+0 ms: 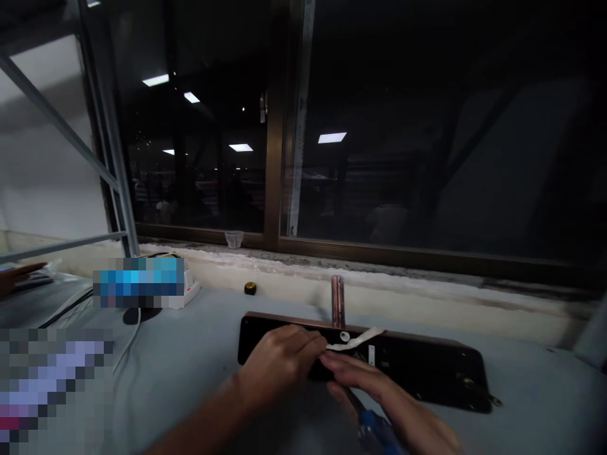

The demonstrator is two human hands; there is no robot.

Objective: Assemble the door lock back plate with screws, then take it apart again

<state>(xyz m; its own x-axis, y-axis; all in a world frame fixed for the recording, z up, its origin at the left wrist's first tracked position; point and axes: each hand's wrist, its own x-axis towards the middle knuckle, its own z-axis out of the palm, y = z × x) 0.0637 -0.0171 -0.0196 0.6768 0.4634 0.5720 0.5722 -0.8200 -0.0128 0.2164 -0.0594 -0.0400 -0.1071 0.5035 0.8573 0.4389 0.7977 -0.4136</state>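
A long black panel (427,373) with a copper-coloured edge lies on the grey table. Over its left half, my left hand (284,357) has its fingers closed around the near end of a white strip (355,342). My right hand (374,385) meets it fingertip to fingertip and holds a blue-handled screwdriver (377,433) whose metal shaft runs up under the fingers. The tip is hidden. A copper-coloured tube (337,300) rises behind the panel. A small white label (372,355) and a round white spot are on the black surface.
A black and yellow tape measure-like object (250,288) sits near the wall. A clear plastic cup (234,239) is on the window ledge. Cables (128,341), a white power strip (187,294) and a metal frame (111,139) occupy the left, where another person's hand (21,275) shows.
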